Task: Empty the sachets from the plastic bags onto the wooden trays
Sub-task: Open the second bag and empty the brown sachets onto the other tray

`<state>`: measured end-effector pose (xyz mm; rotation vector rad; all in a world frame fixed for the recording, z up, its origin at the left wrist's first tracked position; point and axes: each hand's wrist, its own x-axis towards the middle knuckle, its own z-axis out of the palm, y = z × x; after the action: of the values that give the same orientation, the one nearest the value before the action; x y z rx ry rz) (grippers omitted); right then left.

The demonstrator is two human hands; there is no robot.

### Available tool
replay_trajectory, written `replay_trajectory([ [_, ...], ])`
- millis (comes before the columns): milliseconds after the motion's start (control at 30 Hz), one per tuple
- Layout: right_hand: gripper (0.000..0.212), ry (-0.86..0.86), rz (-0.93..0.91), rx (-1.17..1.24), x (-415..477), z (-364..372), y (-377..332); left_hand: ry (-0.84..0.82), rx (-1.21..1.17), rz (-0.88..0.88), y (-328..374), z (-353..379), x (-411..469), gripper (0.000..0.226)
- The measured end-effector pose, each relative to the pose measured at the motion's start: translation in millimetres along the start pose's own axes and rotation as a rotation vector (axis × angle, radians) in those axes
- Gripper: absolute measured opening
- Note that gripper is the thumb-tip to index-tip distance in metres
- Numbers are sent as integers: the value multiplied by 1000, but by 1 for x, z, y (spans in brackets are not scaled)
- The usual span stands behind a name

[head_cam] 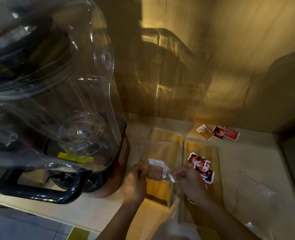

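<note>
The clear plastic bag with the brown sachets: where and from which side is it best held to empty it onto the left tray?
Probably by its two lower corners, one from each side, as the left hand and right hand do. The clear plastic bag stands over the left wooden tray; the brown sachets sit low between the hands.

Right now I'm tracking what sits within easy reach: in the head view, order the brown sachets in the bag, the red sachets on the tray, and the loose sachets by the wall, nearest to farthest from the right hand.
1. Brown sachets in the bag: just left of the right hand.
2. Red sachets on the tray: close by, partly under the hand.
3. Loose sachets by the wall: farthest, back right.

The first two are too close to call.
</note>
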<state>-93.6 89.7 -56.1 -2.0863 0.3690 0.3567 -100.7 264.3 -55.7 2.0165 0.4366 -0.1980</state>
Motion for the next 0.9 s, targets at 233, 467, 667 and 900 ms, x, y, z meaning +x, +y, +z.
replay_trajectory([
  [233, 37, -37, 25, 23, -5, -2, -6, -45, -72, -112, 5, -1, -13, 11],
  [467, 36, -15, -10, 99, -8, -13, -16, -59, -50, -44, 16, -13, -5, 14],
  [667, 27, -14, -37, 165, -6, -26, -29, -59, -99, 25, 34, -24, -2, 9],
  [900, 23, -2, -71, 224, -8, -39, -42, -73, -139, 67, 58, -33, -1, 12],
])
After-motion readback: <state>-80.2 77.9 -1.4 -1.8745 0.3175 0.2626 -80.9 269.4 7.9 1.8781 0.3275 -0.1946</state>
